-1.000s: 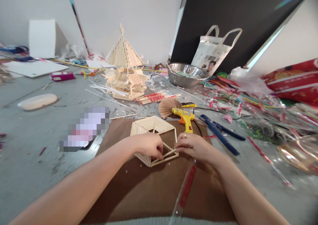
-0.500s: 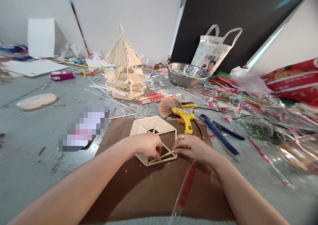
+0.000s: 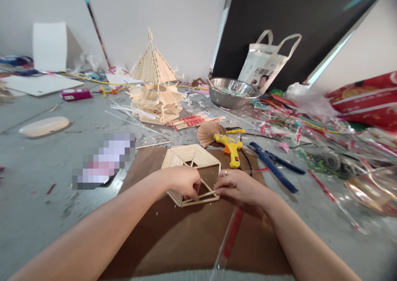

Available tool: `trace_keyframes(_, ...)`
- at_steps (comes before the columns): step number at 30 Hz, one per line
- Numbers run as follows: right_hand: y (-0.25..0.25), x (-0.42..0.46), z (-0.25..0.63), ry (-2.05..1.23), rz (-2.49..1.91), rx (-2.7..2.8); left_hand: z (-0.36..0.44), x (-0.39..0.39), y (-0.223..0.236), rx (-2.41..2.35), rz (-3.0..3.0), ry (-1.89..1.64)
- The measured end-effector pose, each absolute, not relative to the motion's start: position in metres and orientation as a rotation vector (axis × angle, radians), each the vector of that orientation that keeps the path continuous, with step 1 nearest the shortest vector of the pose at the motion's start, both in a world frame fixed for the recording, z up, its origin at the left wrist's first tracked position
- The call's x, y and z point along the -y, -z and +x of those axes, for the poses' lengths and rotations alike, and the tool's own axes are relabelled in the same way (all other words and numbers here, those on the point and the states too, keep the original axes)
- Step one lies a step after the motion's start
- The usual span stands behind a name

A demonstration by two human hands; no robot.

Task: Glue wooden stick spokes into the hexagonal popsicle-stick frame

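Note:
A hexagonal frame of thin wooden sticks (image 3: 198, 156) lies on brown paper (image 3: 173, 239), its far and left sides filled with sticks side by side. My left hand (image 3: 185, 182) is closed over the near left part of the frame, fingertips pinching a loose-looking wooden stick (image 3: 202, 196). At the frame's right corner, my right hand (image 3: 234, 186) pinches that stick's other end, just above the near edge. The fingertips hide both stick ends. Right behind the frame rests a yellow glue gun (image 3: 231, 148).
Blue pliers (image 3: 273, 165) lie to the right, a pixelated phone (image 3: 105, 161) to the left. A stick-built pagoda model (image 3: 156, 86) stands behind, near red-wrapped sticks (image 3: 192, 120) and a steel bowl (image 3: 232, 95). A clear plastic sleeve (image 3: 231, 235) lies on the paper.
Both hands keep their grip on the stick. The near side of the frame and the hands have shifted very slightly left; the whole view has drifted a little too.

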State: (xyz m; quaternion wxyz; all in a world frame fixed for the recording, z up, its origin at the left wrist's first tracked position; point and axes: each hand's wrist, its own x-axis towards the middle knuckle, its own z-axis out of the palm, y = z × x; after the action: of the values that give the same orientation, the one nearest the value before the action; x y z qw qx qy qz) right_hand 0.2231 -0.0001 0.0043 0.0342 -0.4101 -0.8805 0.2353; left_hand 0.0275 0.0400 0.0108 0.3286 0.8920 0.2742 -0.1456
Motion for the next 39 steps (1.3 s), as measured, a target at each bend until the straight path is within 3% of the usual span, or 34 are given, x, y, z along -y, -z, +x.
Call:
trace_keyframes(18,-0.0067,0.0025,0.2222,-0.760,-1.231,2.737,0.0283,-0.0388,-0.0140,-0.720,2.422,0.402)
trace_keyframes(39,-0.0115,0.0091,0.2189,-0.532,-1.267,2.860,0.0267,-0.0388,-0.0127,-0.750,2.412,0.440)
